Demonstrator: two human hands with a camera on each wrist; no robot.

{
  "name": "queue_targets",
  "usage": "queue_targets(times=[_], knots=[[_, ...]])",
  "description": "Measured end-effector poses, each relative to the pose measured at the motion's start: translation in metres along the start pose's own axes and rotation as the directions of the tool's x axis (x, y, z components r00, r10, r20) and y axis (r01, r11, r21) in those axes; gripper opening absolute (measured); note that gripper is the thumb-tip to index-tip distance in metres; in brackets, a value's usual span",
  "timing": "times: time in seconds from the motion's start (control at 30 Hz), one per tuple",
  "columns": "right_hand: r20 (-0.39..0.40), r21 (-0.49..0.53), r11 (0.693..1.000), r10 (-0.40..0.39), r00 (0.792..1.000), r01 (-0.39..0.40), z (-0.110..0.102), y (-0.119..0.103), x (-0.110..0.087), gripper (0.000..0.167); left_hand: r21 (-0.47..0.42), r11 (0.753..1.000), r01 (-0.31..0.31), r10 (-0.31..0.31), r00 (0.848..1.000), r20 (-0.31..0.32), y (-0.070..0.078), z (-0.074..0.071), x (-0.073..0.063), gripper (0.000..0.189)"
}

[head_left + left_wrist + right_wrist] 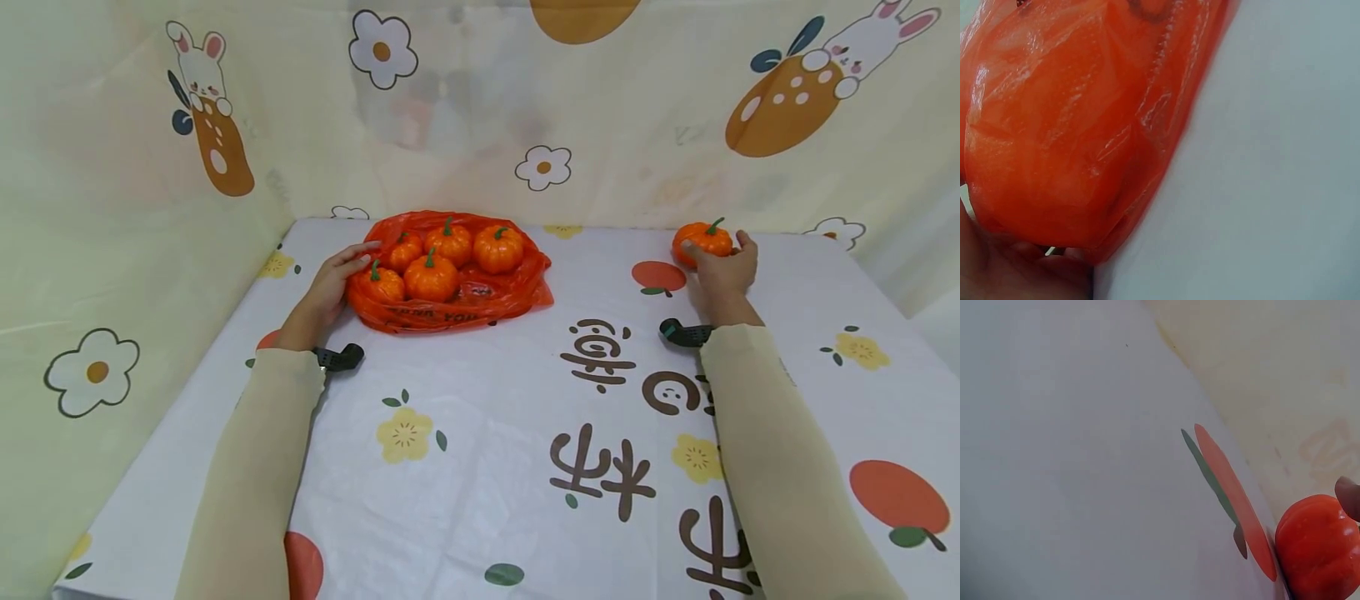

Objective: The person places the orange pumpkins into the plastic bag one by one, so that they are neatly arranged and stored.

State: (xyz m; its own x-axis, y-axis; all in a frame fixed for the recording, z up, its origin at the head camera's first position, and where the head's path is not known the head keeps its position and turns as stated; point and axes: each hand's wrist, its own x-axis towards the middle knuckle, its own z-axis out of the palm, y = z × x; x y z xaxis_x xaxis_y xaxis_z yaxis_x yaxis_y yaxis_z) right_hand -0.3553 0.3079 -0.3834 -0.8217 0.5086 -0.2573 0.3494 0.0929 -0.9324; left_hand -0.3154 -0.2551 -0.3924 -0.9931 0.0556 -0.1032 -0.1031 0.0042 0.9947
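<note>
An orange-red plastic bag [517,304] lies spread at the back left of the table, with several small orange pumpkins [431,277] in its mouth. My left hand [326,287] rests against the bag's left side, its visible fingers fairly straight along the edge. In the left wrist view the bag [1054,137] hides part of that hand [1022,272]. At the back right, my right hand [727,271] grips a single pumpkin [701,240] with a green stem, thumb on its left and fingers on its right. The right wrist view shows this pumpkin [1316,550] beside a fingertip.
A white patterned cloth covers the table [480,400]. A cream printed curtain [465,125] stands along the back edge, and another side of it [135,275] runs down the left.
</note>
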Motion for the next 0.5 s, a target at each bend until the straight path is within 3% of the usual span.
queue_targets(times=[0.5], knots=[[0.038, -0.076, 0.997, -0.018, 0.999, 0.021, -0.005, 0.004, 0.016, 0.102, 0.010, 1.000, -0.004, 0.004, 1.000, -0.001, -0.001, 0.000, 0.000, 0.039]])
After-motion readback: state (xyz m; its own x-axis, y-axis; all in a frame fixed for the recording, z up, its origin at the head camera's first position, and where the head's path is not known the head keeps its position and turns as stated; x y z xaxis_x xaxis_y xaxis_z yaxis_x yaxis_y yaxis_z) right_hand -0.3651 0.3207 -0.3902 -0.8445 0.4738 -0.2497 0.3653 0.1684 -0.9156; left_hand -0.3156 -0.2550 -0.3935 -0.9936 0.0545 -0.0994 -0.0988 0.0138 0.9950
